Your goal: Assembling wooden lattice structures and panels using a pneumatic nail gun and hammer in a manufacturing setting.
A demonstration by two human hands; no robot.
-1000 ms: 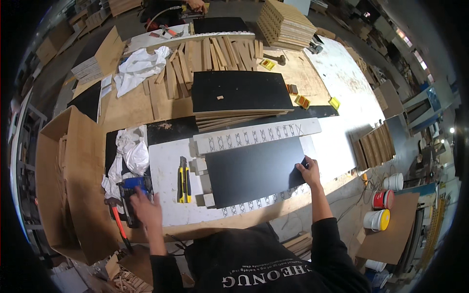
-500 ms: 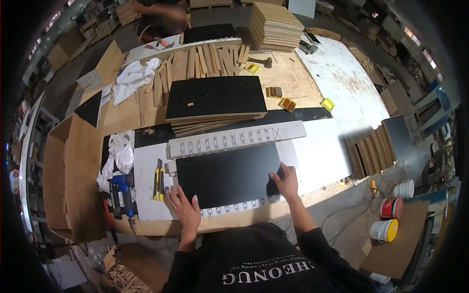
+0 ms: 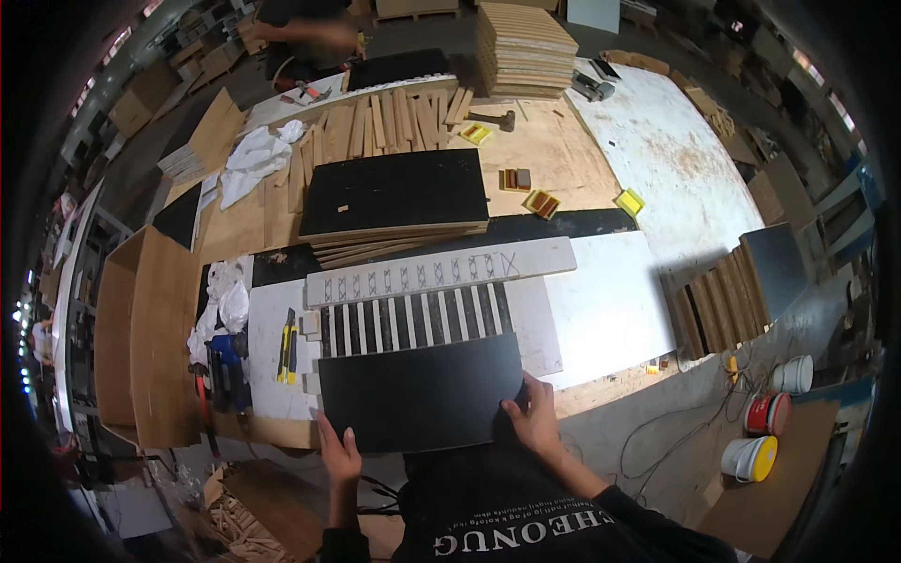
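Observation:
A smooth black panel is gripped at its two ends, my left hand at the left end and my right hand at the right. It overhangs the near edge of the bench, close to my body. Just beyond it lie evenly spaced pale wooden strips with dark gaps between them. A long white marked board runs along their far side. Small pale blocks sit at their left end. Fingers of both hands wrap partly beneath the panel and are hidden there.
Left of the strips are a yellow-black utility knife, a blue power tool and a cardboard box. Beyond stands a stack of black boards. Brown panels stand at the right. Another person works at the far side.
My hands have drawn the black panel toward my body, off the spot beside the marked board. The striped wooden pieces beneath it are now uncovered.

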